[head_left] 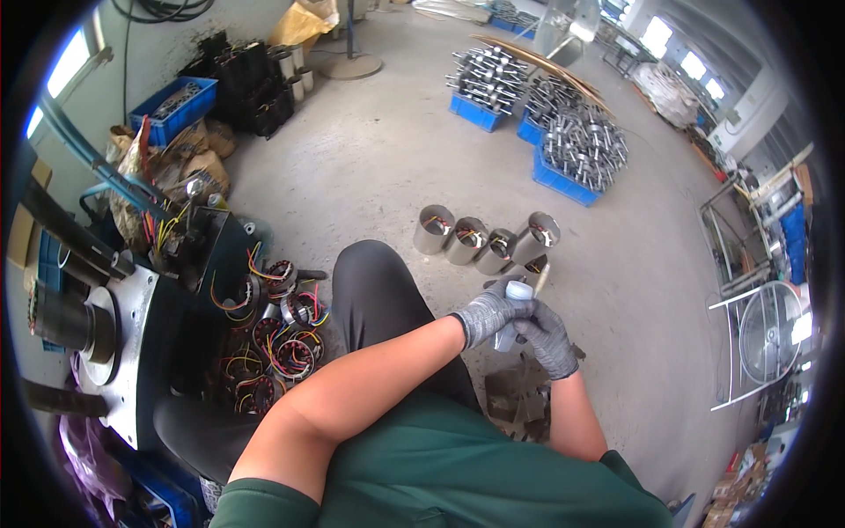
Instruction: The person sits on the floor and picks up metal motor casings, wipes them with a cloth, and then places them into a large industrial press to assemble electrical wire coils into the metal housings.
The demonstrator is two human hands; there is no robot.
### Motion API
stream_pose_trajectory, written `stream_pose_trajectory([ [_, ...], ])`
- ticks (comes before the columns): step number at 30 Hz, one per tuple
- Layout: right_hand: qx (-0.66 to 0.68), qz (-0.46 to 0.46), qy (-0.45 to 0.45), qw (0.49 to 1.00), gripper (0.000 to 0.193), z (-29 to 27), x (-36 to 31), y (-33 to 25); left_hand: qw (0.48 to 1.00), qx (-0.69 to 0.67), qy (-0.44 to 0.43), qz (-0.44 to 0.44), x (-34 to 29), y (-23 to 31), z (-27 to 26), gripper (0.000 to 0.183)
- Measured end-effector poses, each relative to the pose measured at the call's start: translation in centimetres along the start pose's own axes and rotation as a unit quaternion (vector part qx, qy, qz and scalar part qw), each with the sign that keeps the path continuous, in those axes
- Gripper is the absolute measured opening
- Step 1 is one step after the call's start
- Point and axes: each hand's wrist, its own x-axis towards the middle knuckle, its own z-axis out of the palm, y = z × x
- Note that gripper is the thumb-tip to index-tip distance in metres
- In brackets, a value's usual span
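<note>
My left hand (493, 316), in a grey knitted glove, is closed around a pale, bluish-white bottle-like thing (518, 291) in front of my right side. Against it, my right hand (550, 340), gloved the same way, has its fingers bent round the other side. The lower end of the pale thing shows below the gloves; its middle is hidden. Just beyond my hands stand several grey metal cylinders (433, 231) with coloured wires inside. A tan stick-like piece (542, 275) rises between them and my gloves; I cannot tell whether a hand touches it.
Wound stator rings (295, 356) with loose coloured wires lie left of my knee. Beside them stands a press-like machine with a metal plate (136, 352). Blue crates (563, 186) heaped with metal shafts (585, 145) sit farther off. At right is a round fan (770, 333).
</note>
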Motion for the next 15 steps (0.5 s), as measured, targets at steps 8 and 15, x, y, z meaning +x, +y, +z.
stream_pose_trajectory([
  [8,0.061,0.025,0.021,0.998,0.033,-0.4,4.3,1.9,0.987,0.134,0.052,0.074,0.0,1.9,-1.5,0.036],
  [15,-0.157,-0.240,-0.028,0.958,0.062,2.5,13.6,-1.4,0.936,0.205,0.261,0.114,-1.4,6.7,-7.7,0.048],
])
